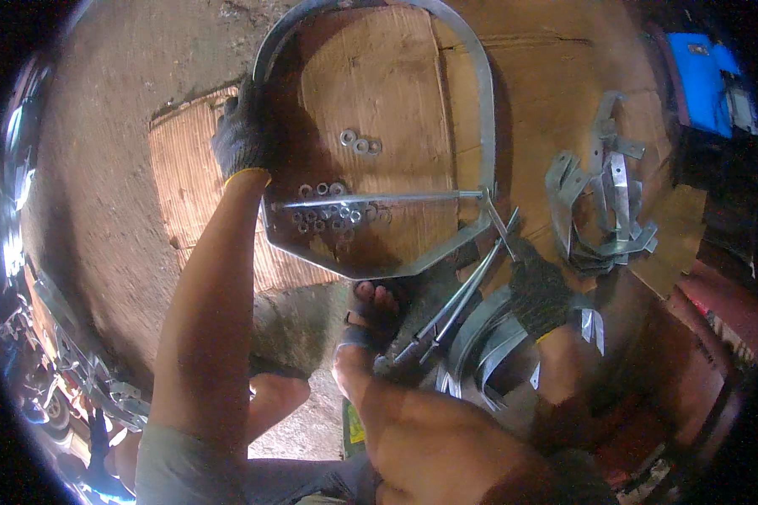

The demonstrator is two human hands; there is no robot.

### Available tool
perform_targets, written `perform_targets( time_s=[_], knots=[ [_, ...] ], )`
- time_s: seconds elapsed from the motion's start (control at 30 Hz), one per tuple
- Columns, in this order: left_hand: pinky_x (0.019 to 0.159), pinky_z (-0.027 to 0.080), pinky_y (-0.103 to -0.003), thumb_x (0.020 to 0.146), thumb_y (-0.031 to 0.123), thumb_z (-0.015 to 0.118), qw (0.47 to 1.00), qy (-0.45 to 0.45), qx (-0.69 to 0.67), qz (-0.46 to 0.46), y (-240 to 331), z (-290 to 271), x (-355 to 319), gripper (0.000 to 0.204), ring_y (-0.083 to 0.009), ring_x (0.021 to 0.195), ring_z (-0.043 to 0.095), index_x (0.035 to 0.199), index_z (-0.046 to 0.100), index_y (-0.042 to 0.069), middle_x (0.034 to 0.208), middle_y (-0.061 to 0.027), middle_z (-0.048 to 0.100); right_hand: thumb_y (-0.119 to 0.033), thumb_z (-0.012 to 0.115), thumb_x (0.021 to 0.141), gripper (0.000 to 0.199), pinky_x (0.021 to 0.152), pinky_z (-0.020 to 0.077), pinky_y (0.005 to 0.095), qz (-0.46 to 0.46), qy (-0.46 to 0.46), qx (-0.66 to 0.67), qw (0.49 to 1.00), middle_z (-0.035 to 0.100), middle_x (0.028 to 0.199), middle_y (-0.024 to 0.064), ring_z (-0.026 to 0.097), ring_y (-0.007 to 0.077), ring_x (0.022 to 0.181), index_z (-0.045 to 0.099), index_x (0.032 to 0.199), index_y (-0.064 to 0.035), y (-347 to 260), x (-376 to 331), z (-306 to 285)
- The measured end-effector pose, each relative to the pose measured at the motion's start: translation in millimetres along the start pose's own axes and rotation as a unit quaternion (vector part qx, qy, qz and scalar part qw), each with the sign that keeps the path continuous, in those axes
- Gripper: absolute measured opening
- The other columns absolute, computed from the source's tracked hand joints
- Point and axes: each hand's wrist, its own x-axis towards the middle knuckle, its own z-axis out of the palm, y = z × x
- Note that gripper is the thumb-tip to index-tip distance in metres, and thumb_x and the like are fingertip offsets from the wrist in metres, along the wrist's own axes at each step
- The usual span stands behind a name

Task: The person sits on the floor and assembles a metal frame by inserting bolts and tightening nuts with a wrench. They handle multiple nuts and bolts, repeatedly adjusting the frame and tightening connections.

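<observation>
A large grey metal hoop, rounded at the far side and angled at the near side, is held over a cardboard sheet. A thin metal rod crosses it from side to side. My left hand, in a dark knit glove, is closed round the hoop's left side. My right hand, also gloved, is closed on a slim wrench, whose tip meets the rod's right end at the hoop. Several nuts and washers lie beneath the rod, and a few more washers lie farther off.
Bent metal brackets are piled on cardboard at the right. Loose rods and curved metal strips lie near my right hand. My sandalled foot is just below the hoop. A blue object stands far right; metal parts lie at the left.
</observation>
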Motion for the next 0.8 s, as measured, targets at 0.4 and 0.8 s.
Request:
perform_targets(
  time_s=[0.4,0.8],
  knots=[
    [0.088,0.054,-0.052,0.099,0.038,0.053,0.998,-0.051,0.024,-0.03,3.0,-14.9,1.5,0.038,-0.0365,0.114,0.067,0.135,0.054,0.025,0.127,-0.0132,0.067,-0.012,0.057,0.093,0.026,0.079,0.0542,0.0424,-0.017,0.068,-0.114,0.991,0.068,0.101,0.0167,0.066,0.0365,0.084,0.064,0.115,-0.0003,17.0,-30.0,76.6],
    [0.085,0.053,-0.054,0.099,0.031,0.052,1.0,-0.01,0.015,0.002,-7.1,4.6,1.8,0.033,-0.0359,0.108,0.069,0.131,0.055,0.024,0.121,-0.0128,0.068,-0.014,0.056,0.096,0.027,0.084,0.0541,0.038,-0.05,-0.04,-0.067,0.996,0.071,0.105,0.017,0.069,0.0317,0.094,0.068,0.117,-0.002,18.2,-10.2,-22.7]
  ],
)
